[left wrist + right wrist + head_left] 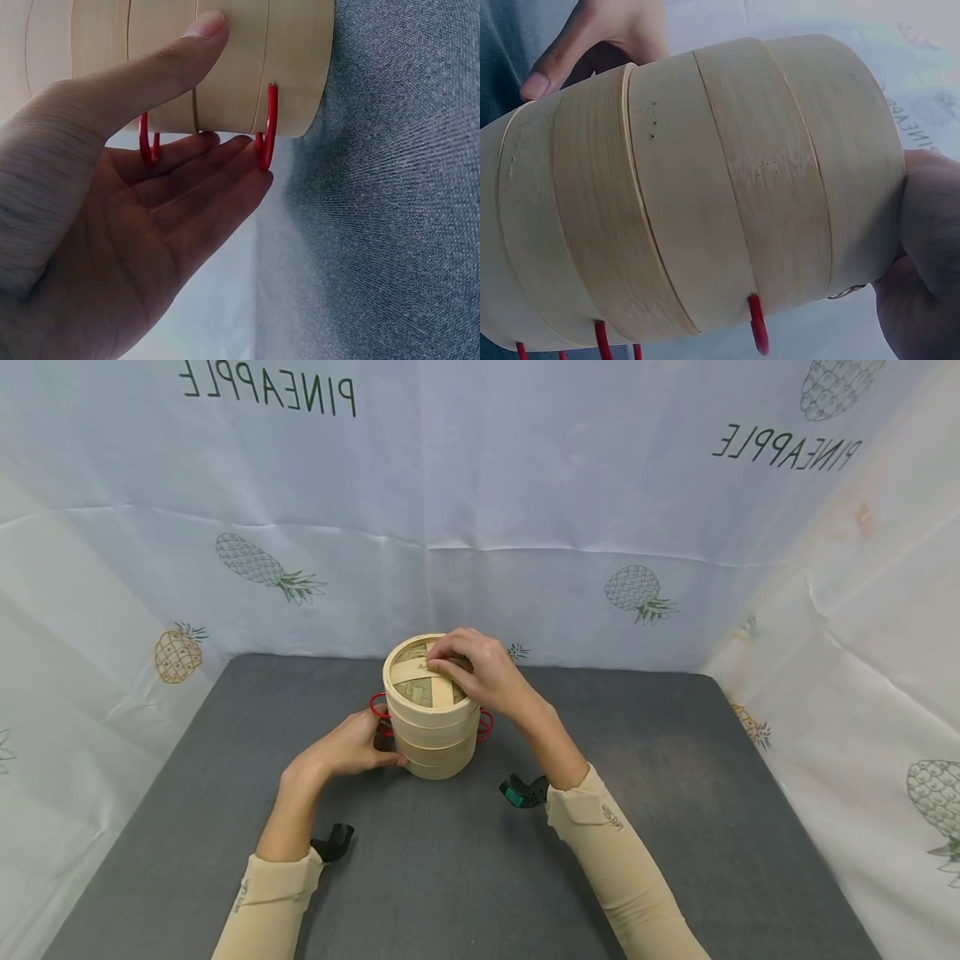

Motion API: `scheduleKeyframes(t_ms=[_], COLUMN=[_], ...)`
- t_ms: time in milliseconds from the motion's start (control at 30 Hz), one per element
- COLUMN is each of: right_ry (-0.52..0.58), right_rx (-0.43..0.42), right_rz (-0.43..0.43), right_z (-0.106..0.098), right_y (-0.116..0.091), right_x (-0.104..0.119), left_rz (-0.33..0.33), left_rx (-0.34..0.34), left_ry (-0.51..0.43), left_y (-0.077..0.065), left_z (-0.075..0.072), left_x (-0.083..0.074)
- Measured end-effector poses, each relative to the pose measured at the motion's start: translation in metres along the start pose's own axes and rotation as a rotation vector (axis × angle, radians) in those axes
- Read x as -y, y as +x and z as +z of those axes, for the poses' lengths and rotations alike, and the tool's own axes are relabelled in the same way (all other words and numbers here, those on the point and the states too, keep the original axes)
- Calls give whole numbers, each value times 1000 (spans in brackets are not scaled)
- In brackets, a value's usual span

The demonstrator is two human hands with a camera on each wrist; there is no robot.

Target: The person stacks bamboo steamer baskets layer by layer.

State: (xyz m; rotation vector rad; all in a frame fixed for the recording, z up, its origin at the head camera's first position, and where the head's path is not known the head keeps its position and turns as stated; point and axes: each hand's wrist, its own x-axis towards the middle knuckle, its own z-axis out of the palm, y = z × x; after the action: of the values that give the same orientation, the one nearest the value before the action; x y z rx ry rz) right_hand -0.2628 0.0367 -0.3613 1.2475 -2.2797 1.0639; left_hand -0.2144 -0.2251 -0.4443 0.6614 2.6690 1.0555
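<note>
A round bamboo steamer [435,739] of stacked tiers stands upright on the dark grey table. Its woven lid [411,671] has two pale bands that cross on top. Red loop handles [272,124] stick out from its sides. My left hand [348,747] holds the steamer low on its left side, the thumb on the near wall and the fingers by the red handles. From above, my right hand [487,672] pinches at the middle of the lid with thumb and fingers. The exact grip is partly hidden, and the right wrist view shows only part of that hand.
A white cloth [465,585] printed with pineapples hangs behind and beside the table [450,877]. Black wrist devices sit under both forearms, one by the left cuff [333,843] and one by the right cuff [525,791].
</note>
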Motion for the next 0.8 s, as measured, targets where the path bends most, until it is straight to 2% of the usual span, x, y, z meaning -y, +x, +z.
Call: scheduleKeyframes(t_ms=[267, 800], right_ry=[37, 19], right_rx=[-9, -19], right_rz=[29, 31], right_z=[-1, -2], right_y=[-2, -1], right_x=[-1, -1], left_rz=[6, 12], left_rx=[-1, -3], left_ry=[3, 4], left_y=[0, -1], left_z=[1, 1], left_x=[-1, -1])
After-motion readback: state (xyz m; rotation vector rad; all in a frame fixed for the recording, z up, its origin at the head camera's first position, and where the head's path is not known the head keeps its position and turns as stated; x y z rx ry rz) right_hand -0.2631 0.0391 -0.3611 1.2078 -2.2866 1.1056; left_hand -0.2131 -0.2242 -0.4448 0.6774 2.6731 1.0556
